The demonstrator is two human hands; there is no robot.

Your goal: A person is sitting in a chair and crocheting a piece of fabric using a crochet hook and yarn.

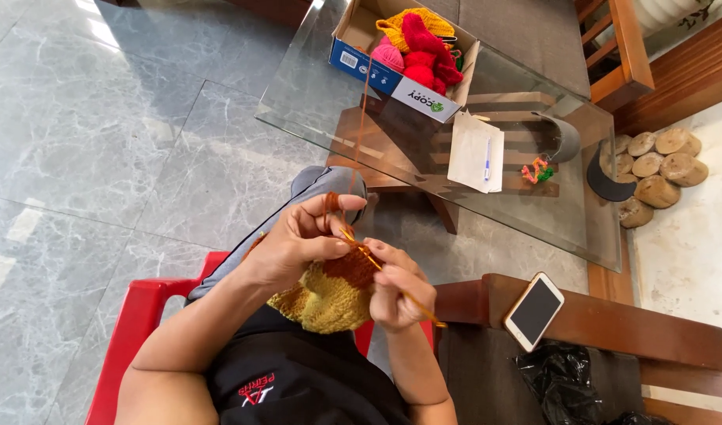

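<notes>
The person is sitting on a red chair (132,330), holding a yellow and rust knitted piece (329,295) over the lap. The left hand (298,240) is pinching the top edge of that piece, with rust yarn (361,110) looped over its raised forefinger. The right hand (400,287) is gripping an orange hook (392,279) just beside the piece. The hands are working close together. Beyond the piece, the yarn is running up to a cardboard box (376,75) on the glass table (313,102). A phone (534,309) is lying right of the piece.
</notes>
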